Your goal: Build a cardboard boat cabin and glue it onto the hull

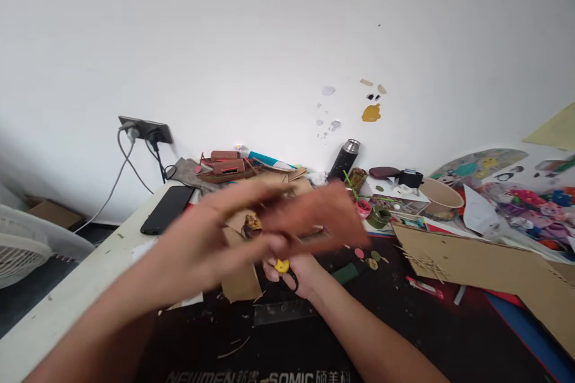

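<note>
My left hand, blurred by motion, pinches a reddish-brown cardboard piece between thumb and fingers. The piece is tilted and has a slit near its lower edge. Behind and below it, my right hand is closed around scissors with a yellow and black handle; their blades are hidden. A brown cardboard scrap lies under my left hand on the dark desk mat. Near my right wrist is a small dark green strip. A clear ruler-like strip lies closer to me.
A black phone lies at the left. Reddish cardboard pieces are heaped at the back, beside a leaning black thermos. Paint pots stand right of centre. A large cardboard sheet with thin sticks covers the right side.
</note>
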`<move>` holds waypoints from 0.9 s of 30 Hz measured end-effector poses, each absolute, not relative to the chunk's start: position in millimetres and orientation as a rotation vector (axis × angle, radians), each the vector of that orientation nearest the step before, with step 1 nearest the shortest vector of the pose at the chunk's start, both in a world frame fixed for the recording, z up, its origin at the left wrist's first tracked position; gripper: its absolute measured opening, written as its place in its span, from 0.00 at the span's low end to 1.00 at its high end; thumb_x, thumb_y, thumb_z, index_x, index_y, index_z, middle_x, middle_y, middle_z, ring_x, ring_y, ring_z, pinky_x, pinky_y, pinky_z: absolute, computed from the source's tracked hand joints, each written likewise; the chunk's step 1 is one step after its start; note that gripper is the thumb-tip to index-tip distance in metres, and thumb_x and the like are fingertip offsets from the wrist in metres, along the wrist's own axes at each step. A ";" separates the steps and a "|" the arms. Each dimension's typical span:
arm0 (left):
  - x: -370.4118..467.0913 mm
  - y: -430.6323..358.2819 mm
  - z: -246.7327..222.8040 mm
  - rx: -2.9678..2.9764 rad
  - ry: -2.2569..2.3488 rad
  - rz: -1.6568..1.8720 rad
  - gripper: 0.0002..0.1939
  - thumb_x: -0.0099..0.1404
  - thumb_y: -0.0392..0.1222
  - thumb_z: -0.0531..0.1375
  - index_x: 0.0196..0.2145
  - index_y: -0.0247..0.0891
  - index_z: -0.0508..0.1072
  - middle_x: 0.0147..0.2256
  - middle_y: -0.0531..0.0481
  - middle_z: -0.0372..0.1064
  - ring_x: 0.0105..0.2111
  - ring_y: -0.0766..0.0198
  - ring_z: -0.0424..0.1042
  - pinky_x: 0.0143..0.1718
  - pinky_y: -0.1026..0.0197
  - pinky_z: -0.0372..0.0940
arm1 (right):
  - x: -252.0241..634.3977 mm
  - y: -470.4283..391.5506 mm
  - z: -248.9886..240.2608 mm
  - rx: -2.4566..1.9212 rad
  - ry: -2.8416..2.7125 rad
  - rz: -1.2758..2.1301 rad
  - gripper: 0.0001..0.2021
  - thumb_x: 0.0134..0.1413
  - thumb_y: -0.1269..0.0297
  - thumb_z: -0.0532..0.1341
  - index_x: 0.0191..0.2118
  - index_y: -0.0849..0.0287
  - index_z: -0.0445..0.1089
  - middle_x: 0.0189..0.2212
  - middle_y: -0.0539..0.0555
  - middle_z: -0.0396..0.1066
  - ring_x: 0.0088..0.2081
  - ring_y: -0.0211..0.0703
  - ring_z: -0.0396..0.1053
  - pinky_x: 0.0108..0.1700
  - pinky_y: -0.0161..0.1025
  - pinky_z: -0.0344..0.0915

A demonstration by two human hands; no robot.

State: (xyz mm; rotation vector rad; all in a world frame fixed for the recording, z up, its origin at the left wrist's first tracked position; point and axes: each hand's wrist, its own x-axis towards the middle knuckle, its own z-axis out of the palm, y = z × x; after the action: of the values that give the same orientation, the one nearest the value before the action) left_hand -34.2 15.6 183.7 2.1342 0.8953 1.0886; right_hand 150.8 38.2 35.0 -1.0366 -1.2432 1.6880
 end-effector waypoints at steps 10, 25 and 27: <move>-94.4 105.0 155.1 1.890 1.797 1.015 0.40 0.65 0.68 0.65 0.64 0.37 0.74 0.56 0.42 0.80 0.51 0.43 0.78 0.57 0.43 0.70 | 193.7 27.5 24.2 -0.566 -0.964 1.967 0.28 0.57 0.34 0.70 0.40 0.59 0.72 0.15 0.43 0.64 0.14 0.35 0.60 0.19 0.33 0.51; -71.3 65.6 115.1 1.932 1.357 0.638 0.32 0.66 0.74 0.59 0.49 0.46 0.81 0.50 0.42 0.83 0.53 0.39 0.79 0.57 0.41 0.73 | 203.2 41.0 23.0 -0.583 -0.988 1.864 0.29 0.55 0.33 0.70 0.38 0.59 0.71 0.17 0.42 0.65 0.15 0.35 0.61 0.20 0.34 0.56; -62.9 65.5 122.1 1.925 1.400 0.667 0.33 0.65 0.76 0.58 0.45 0.44 0.81 0.43 0.43 0.83 0.47 0.42 0.80 0.51 0.46 0.74 | 201.8 39.1 22.2 -0.606 -0.999 1.869 0.28 0.55 0.34 0.70 0.38 0.59 0.71 0.17 0.42 0.65 0.15 0.35 0.61 0.20 0.35 0.56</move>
State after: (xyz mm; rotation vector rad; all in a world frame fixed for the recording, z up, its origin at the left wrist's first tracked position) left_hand -62.9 65.5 122.1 1.9245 1.3998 0.6669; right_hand 201.8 39.1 22.2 -0.6057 -0.9994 1.8692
